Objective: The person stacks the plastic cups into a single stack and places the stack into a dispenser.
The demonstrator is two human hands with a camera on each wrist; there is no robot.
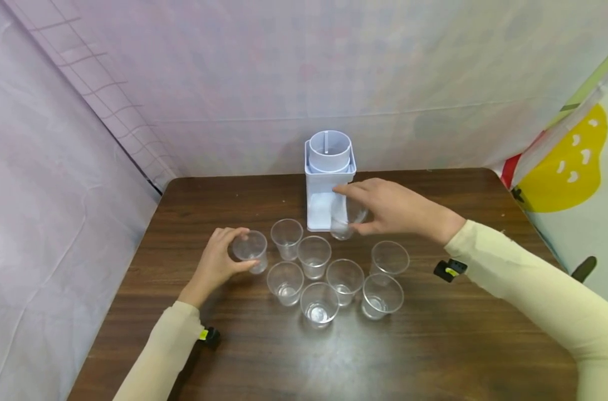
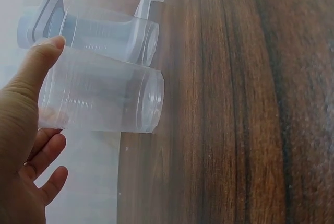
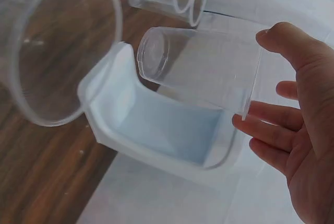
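Pale curtain (image 1: pixel 224 67) behind, dark wood-grain bench (image 1: pixel 434 356) below, yellow printed shape (image 1: pixel 567 161) off to the right.

Head view: white plastic dispenser (image 1: pixel 316 186), round open top, stands near the back edge of the bench. Right hand (image 1: pixel 394 206) has a clear plastic cup, call it right cup (image 1: pixel 342 227), between thumb and fingers, at the front right of the dispenser's base. Right cup lies left of the palm, long axis near upright, mouth up. Left hand (image 1: pixel 214 267) holds left cup (image 1: pixel 255 253), also clear, also near upright, at the left end of the group. Seven loose cups (image 1: pixel 314 262) stand upright, mostly between the hands and nearer the person. Right hand is the nearer one to the dispenser; left hand is well apart from it.

Left wrist view, turned sideways: thumb on one side of left cup near the rim, fingers at the other, fairly wide. Base points toward the bench; contact unclear.

Right wrist view: thumb and fingers grip right cup near its rim from opposite sides, spread wide. Base is by the dispenser's white foot; resting or lifted, can't tell.
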